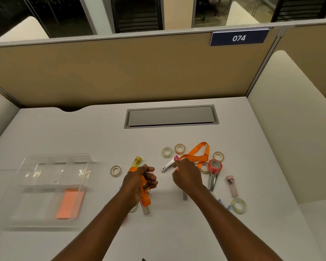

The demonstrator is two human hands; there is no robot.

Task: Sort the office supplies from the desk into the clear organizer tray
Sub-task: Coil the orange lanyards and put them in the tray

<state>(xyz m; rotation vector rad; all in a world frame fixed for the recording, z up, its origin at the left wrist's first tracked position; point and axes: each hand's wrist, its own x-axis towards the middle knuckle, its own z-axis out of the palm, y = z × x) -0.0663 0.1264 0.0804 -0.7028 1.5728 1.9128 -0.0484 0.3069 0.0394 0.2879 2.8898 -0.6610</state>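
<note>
The clear organizer tray (51, 162) sits at the left of the desk with an orange sticky-note pad (69, 203) in its near right compartment. My left hand (139, 182) grips the folded end of an orange lanyard (198, 155), whose clip hangs below the fist. My right hand (186, 175) pinches the same lanyard further along, beside a small metal hole punch (167, 165). The rest of the strap loops on the desk behind my right hand. A yellow highlighter (136, 161) pokes out beyond my left hand.
Several tape rolls lie around: one (115, 170) left of my hands, two (167, 152) behind, a red one (215, 166) and a clear one (238, 205) to the right. A pink stick (232, 186) lies right. A grey cable hatch (170, 116) sits at the back.
</note>
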